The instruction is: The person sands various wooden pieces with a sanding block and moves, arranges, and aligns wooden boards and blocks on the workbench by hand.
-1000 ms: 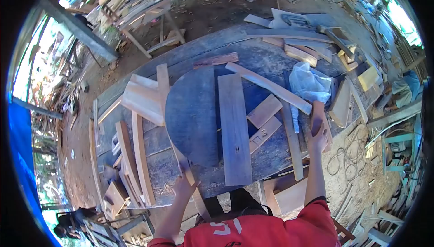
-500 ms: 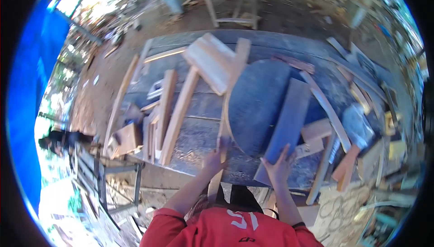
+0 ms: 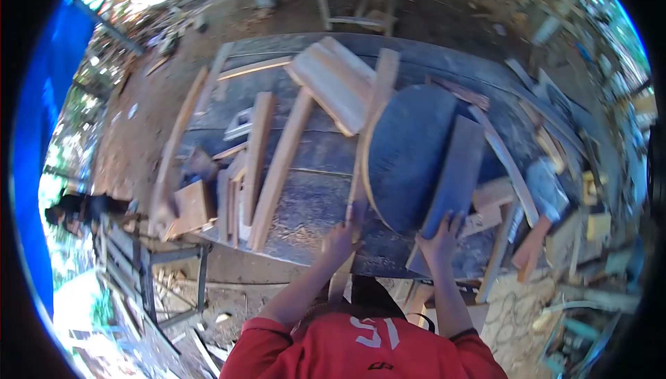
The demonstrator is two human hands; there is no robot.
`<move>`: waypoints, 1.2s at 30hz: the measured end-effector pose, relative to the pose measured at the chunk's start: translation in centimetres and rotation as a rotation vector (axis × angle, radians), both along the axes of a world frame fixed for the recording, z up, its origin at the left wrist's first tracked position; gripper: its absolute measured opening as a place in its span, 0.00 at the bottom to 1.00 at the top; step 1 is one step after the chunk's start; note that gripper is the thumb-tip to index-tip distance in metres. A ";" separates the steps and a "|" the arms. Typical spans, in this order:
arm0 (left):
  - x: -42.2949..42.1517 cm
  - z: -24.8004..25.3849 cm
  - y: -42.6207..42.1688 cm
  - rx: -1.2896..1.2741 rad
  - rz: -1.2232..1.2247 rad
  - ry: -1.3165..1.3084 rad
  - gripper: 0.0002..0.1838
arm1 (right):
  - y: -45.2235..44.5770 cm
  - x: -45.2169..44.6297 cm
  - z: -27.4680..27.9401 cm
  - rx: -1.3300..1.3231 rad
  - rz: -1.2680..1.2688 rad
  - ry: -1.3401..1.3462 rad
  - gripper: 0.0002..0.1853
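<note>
Your left hand (image 3: 338,242) is clamped on the strip (image 3: 380,91), which runs on past its fingers. Your right hand (image 3: 440,243) has its fingers spread on the board (image 3: 460,164), near its close end; whether they pinch it, you cannot tell. The board looks flat and greyish, stretching away beyond those fingers, beside the dark disc (image 3: 406,157).

The left hand (image 3: 340,241) grips a long narrow board (image 3: 375,112), and the right hand (image 3: 440,241) holds the near end of a wider plank (image 3: 459,171). Between the boards, a dark rounded panel (image 3: 409,153) lies on the worktable (image 3: 309,202). A crumpled plastic bag (image 3: 546,188) sits near the table's right side.
</note>
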State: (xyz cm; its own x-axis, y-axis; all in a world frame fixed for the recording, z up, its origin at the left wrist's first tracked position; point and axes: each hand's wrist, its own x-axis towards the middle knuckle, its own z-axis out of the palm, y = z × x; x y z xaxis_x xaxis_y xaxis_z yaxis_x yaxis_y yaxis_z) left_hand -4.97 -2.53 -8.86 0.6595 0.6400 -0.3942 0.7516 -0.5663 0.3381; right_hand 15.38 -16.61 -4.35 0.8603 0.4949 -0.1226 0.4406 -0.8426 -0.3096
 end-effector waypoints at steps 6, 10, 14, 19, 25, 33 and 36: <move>-0.3 -0.8 0.5 0.042 -0.054 -0.027 0.53 | -5.2 6.3 -0.3 0.429 0.121 0.213 0.48; -0.1 0.1 0.4 0.009 -0.018 -0.020 0.53 | -8.8 11.2 2.3 0.679 0.080 0.430 0.48; 0.3 1.4 0.9 -0.099 0.060 -0.137 0.52 | -12.3 15.2 3.7 0.789 -0.006 0.645 0.47; 1.9 1.7 1.7 0.065 0.155 -0.319 0.48 | -13.3 17.1 3.8 0.605 0.185 0.426 0.43; 8.8 2.6 2.1 0.151 0.253 -0.466 0.44 | -10.6 14.6 6.0 0.130 0.346 0.129 0.40; 12.0 1.6 0.5 -0.008 0.541 -0.582 0.44 | -9.2 13.7 4.6 0.008 0.283 0.040 0.38; 13.0 1.6 -1.3 -0.185 0.452 -0.675 0.43 | -9.1 13.8 3.5 0.052 0.319 -0.004 0.38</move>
